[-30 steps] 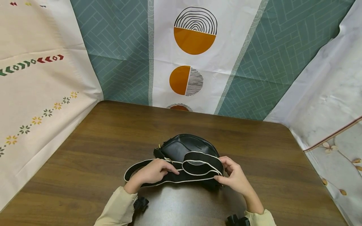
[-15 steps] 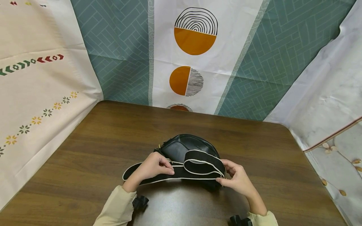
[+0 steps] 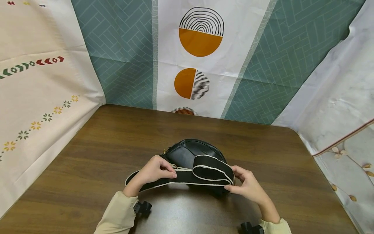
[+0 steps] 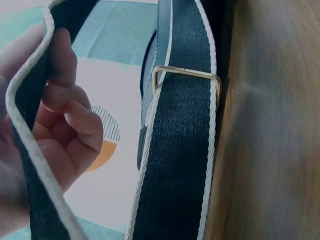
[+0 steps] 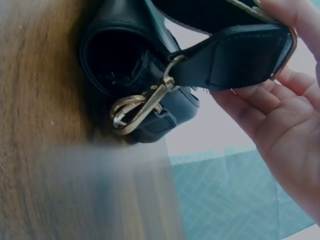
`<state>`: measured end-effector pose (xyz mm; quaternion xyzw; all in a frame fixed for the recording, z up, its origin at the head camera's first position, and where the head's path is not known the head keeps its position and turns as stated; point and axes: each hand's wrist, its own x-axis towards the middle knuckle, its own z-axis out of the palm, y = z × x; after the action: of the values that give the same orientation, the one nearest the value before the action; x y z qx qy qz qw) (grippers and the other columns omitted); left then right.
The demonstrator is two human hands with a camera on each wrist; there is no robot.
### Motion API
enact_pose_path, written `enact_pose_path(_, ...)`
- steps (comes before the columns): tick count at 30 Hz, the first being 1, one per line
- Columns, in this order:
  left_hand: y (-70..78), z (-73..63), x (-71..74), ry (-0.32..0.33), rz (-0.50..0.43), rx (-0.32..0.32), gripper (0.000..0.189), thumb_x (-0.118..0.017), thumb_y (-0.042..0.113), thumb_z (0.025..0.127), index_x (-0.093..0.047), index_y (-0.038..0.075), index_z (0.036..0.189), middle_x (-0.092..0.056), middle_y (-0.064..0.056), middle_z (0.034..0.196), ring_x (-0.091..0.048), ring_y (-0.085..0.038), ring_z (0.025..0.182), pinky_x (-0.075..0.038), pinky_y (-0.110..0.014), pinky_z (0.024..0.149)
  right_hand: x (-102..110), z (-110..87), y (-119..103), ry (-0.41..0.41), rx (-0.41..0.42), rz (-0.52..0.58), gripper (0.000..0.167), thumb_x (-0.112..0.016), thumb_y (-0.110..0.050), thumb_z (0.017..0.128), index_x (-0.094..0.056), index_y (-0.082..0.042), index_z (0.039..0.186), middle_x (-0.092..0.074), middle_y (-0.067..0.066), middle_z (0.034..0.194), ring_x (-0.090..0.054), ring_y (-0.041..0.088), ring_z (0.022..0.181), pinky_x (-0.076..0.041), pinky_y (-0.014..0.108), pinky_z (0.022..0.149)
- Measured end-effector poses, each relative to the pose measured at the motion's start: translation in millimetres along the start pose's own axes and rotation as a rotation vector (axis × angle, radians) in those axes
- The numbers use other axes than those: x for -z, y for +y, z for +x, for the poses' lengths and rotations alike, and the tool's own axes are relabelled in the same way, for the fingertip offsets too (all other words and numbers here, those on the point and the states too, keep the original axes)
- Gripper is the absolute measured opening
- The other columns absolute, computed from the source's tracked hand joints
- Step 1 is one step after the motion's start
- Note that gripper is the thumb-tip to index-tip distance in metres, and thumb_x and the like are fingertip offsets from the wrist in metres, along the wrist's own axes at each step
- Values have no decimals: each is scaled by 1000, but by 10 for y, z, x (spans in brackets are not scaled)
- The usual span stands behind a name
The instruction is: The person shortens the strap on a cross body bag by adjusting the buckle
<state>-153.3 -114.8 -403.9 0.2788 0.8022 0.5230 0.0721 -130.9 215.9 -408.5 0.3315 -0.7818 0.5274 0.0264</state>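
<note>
A black leather handbag (image 3: 182,156) with a curved top stands on the table, its side opening towards the right wrist camera. Its wide black strap (image 3: 185,177), edged in white cord, runs across the front and loops back at the right. My left hand (image 3: 156,170) pinches the strap left of that loop. In the left wrist view a gold slider buckle (image 4: 186,72) crosses another run of strap. At the right end my right hand (image 3: 245,184) holds the folded strap by thumb and fingers. A leather strap tab (image 5: 240,57) leads to a gold clasp (image 5: 145,110) hooked to the bag.
The brown wooden table (image 3: 117,136) extends around the bag. Patterned cloths hang along its edges: a teal and white one (image 3: 128,65) behind, a cream one (image 3: 43,97) at left and a white one (image 3: 336,97) at right.
My left hand has gone from extended fingers on the strap to pinching it, and draws it slightly up and left. My right hand has shifted a little right with the strap.
</note>
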Motion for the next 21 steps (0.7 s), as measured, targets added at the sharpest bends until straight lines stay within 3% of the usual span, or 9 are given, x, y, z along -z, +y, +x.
enact_pose_path(6,-31,-27,66,-16,-29,14,8,-73,8,73,-71,-1,73,-66,-3,68,-52,-2,60,-42,-21,54,16,-8,53,-21,64,16,41,-71,13,65,-56,2,101,-60,7,94,-57,12,85,-46,23,73)
enact_pose_path(21,-74,-121,285,-18,-48,-49,8,-71,7,74,-71,-1,73,-65,-1,68,-51,-3,59,-42,-21,52,30,-19,70,-17,47,28,41,-71,14,64,-57,0,100,-61,6,91,-59,12,83,-46,23,74)
